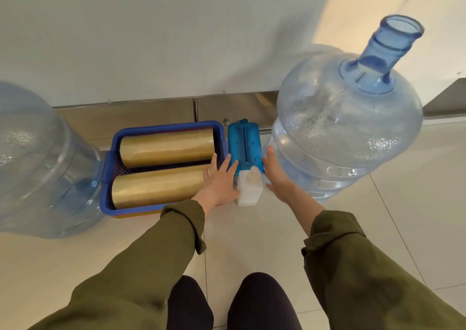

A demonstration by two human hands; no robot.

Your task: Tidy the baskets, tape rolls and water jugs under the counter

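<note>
Seemingly to close gaps, the basket of tape rolls at nine o'clock is pressed by the left hand and the water jug at two o'clock by the right hand, grips spread.

12 o'clock: we find the pump filling the slot between basket and right jug.
9 o'clock: left jug blocks us, just beside the basket.
6 o'clock: floor lies open to us.
</note>
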